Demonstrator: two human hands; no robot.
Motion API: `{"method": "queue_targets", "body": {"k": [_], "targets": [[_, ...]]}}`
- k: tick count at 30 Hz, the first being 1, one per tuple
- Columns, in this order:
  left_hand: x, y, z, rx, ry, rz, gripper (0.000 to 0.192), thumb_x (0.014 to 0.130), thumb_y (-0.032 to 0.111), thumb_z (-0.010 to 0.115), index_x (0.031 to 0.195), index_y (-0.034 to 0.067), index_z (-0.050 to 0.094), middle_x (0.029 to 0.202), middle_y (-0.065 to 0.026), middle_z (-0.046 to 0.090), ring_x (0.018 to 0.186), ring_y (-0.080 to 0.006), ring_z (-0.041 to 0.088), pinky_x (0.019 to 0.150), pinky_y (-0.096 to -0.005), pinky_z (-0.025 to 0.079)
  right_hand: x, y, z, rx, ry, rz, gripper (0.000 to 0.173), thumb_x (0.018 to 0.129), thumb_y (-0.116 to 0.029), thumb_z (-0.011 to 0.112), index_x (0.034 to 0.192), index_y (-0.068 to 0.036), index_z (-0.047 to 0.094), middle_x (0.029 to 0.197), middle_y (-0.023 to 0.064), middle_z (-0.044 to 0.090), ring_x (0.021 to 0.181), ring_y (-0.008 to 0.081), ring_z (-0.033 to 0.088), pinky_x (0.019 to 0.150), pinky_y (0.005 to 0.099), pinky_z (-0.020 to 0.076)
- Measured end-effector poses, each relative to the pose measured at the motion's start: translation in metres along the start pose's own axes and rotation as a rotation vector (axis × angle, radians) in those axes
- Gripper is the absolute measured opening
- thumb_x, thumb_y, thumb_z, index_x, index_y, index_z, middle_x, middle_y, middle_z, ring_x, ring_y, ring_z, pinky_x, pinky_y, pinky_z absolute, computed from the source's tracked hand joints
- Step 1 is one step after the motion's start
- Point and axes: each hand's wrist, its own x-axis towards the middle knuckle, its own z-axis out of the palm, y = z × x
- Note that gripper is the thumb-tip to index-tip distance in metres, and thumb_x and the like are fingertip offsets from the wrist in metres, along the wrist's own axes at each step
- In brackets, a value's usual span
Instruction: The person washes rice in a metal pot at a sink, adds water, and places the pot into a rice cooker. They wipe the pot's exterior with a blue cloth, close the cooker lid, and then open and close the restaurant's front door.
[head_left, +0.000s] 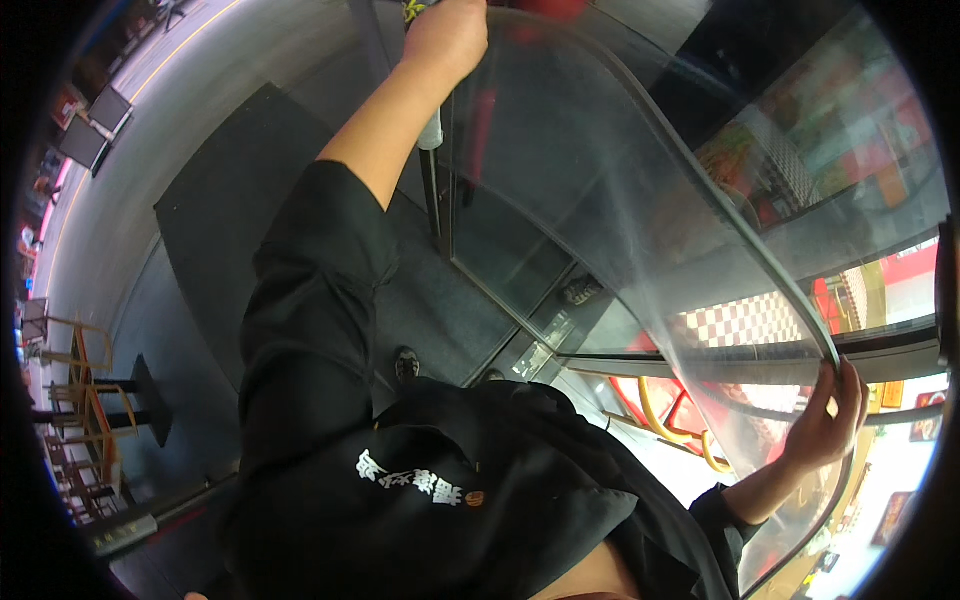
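My right hand (829, 420) grips the dark edge strip of a clear plastic door curtain (600, 172). This curtain bows in a wide curve from the top of the view down to the lower right. My left arm reaches up to the frame's top edge, where my left hand (448, 37) is curled beside a yellow-and-black patterned thing (413, 10). Its fingers are mostly turned away, so its hold cannot be made out. Below the left wrist, a dark upright bar with a pale sleeve (430, 135) stands along a framed glass door panel (510, 262).
A dark floor mat (247, 165) lies at the left. Wooden chairs (97, 405) and a dark table base (146, 397) stand at far left, near standing signboards (97, 127). Behind the curtain are a red-seated chair (660, 412) and a checkered surface (742, 319).
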Motion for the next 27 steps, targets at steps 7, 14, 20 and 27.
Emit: {"method": "queue_targets", "body": {"k": [7, 14, 20, 27], "targets": [[-0.066, -0.061, 0.033, -0.659, 0.333, 0.452, 0.02, 0.091, 0.008, 0.068, 0.11, 0.003, 0.067, 0.121, -0.0157, 0.067, 0.095, -0.0389, 0.07, 0.08, -0.0452, 0.058, 0.008, -0.146, 0.08, -0.042, -0.156, -0.08, 0.019, 0.082, -0.012, 0.085, 0.097, -0.008, 0.074, 0.089, 0.0072, 0.071, 0.084, 0.0299, 0.066, 0.08, 0.0425, 0.0509], [-0.136, -0.143, 0.09, -0.999, 0.07, 0.029, 0.015, 0.095, 0.003, 0.07, 0.11, 0.002, 0.067, 0.106, -0.0126, 0.066, 0.093, -0.0237, 0.068, 0.08, -0.0356, 0.056, 0.07, -0.194, 0.154, -0.127, -0.146, -0.139, 0.014, 0.085, -0.02, 0.079, 0.09, -0.01, 0.072, 0.092, 0.0081, 0.067, 0.088, 0.0337, 0.064, 0.076, 0.0461, 0.0497], [-0.218, -0.077, 0.091, -1.272, -0.51, 0.128, 0.007, 0.099, 0.009, 0.067, 0.099, 0.003, 0.065, 0.078, -0.0035, 0.062, 0.066, -0.0127, 0.062, 0.064, -0.0296, 0.051, 0.039, -0.256, 0.182, 0.124, -0.097, -0.414, 0.02, 0.09, -0.015, 0.061, 0.107, -0.007, 0.068, 0.116, 0.0117, 0.063, 0.11, 0.0321, 0.06, 0.101, 0.0503, 0.0483], [-0.264, 0.048, 0.026, -1.31, -1.061, 0.585, 0.013, 0.096, 0.01, 0.073, 0.103, 0.0, 0.069, 0.088, -0.0041, 0.069, 0.077, -0.0113, 0.066, 0.071, -0.0271, 0.055, -0.263, -0.301, 0.068, 0.524, -0.944, 0.094, 0.021, 0.093, -0.028, 0.064, 0.092, -0.007, 0.065, 0.096, 0.0142, 0.066, 0.095, 0.0355, 0.067, 0.079, 0.0506, 0.0563]]}}
